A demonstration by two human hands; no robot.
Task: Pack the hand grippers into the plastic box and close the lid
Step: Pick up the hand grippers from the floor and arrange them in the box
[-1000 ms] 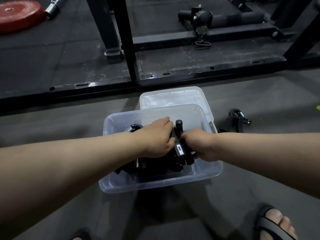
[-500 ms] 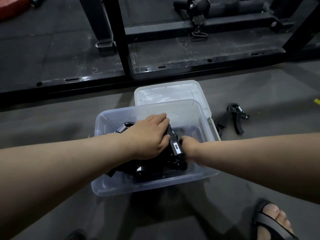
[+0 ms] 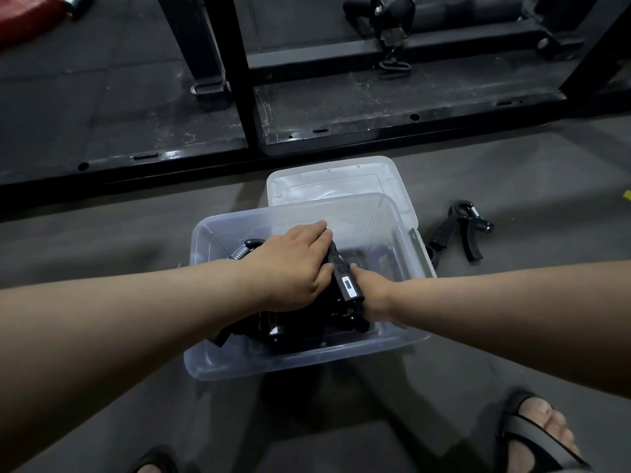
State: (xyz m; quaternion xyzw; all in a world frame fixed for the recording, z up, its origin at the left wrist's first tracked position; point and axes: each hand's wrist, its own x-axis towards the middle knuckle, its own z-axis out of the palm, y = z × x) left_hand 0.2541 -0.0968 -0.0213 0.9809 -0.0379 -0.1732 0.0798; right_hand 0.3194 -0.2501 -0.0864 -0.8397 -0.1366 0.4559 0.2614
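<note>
A clear plastic box (image 3: 239, 365) stands on the grey floor in front of me, with several black hand grippers (image 3: 300, 326) piled inside. My left hand (image 3: 290, 268) lies flat on top of the pile, its fingers spread over the black handles. My right hand (image 3: 370, 295) reaches into the box from the right and holds a black hand gripper with a small counter display (image 3: 346, 285); its fingers are mostly hidden. The clear lid (image 3: 341, 175) lies flat behind the box. One more black hand gripper (image 3: 459, 230) lies on the floor to the right of the box.
A black steel rack frame (image 3: 239, 97) with a low base rail crosses the floor just behind the lid. A red weight plate (image 3: 20, 18) and barbell end lie at the far left. My sandalled feet (image 3: 532, 435) are near the bottom edge.
Both hands have sunk lower into the box, pressing the gripper with the display down onto the pile. The view has tilted slightly; the gripper on the floor has not moved.
</note>
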